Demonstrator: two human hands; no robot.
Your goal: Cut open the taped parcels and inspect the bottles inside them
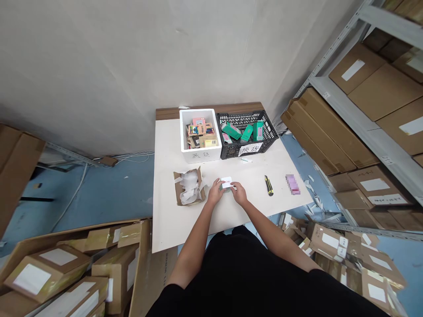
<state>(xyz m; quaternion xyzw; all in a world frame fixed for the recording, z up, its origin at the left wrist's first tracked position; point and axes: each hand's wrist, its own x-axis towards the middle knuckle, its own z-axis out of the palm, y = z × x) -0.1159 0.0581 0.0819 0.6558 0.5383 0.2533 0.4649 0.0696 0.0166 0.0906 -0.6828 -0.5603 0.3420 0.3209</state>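
Note:
Both my hands meet over the middle of the white table (172, 220). My left hand (215, 192) and my right hand (239, 193) are closed from either side on a small white box (226, 183) with a red mark on top, held just above the tabletop. An opened brown carton (189, 187) with white wrapping inside lies just left of my left hand. A yellow-and-black utility knife (269, 185) lies to the right of my right hand.
A white foam bin (200, 154) of small boxes and a black crate (251, 147) of green boxes stand at the table's far edge. A pink blurred item (292, 184) lies far right. Metal shelving (370, 132) with cartons stands right; cartons (66, 273) crowd the floor left.

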